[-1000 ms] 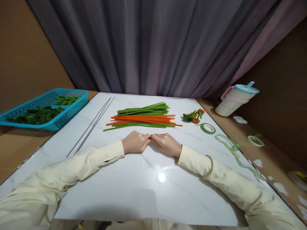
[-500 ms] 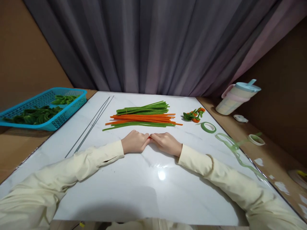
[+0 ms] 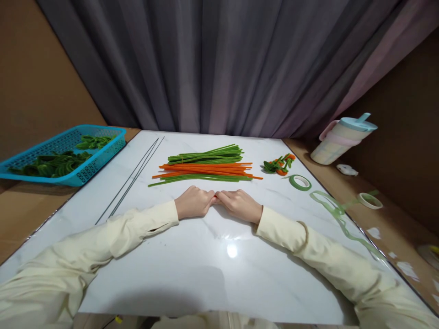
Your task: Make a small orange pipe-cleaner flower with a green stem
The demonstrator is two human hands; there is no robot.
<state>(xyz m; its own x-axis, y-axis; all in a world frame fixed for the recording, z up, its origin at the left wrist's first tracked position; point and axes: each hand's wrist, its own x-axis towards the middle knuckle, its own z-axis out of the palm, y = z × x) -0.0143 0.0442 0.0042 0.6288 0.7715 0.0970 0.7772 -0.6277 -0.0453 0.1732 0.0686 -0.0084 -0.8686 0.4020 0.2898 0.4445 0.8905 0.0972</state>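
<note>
My left hand (image 3: 195, 202) and my right hand (image 3: 239, 205) meet fingertip to fingertip above the white table. Both are closed, pinching a small piece of orange pipe cleaner (image 3: 216, 197) that is almost wholly hidden by the fingers. Just beyond them lie straight orange pipe cleaners (image 3: 209, 169), with a few green pipe cleaners (image 3: 202, 177) on the near side and a thicker green bundle (image 3: 207, 156) behind. To the right rests a small cluster of finished orange-and-green pipe-cleaner pieces (image 3: 279, 163).
A blue basket (image 3: 77, 177) with curled green pieces stands at the left. Thin dark wires (image 3: 132, 179) lie on the tabletop (image 3: 192, 269). On the right are a green tape roll (image 3: 300, 183), loose green tape (image 3: 338, 212), another roll (image 3: 370, 201) and a lidded tumbler (image 3: 338, 141).
Both hands stay pinched together in nearly the same place. A little less orange shows between the fingertips. The camera view has shifted slightly.
</note>
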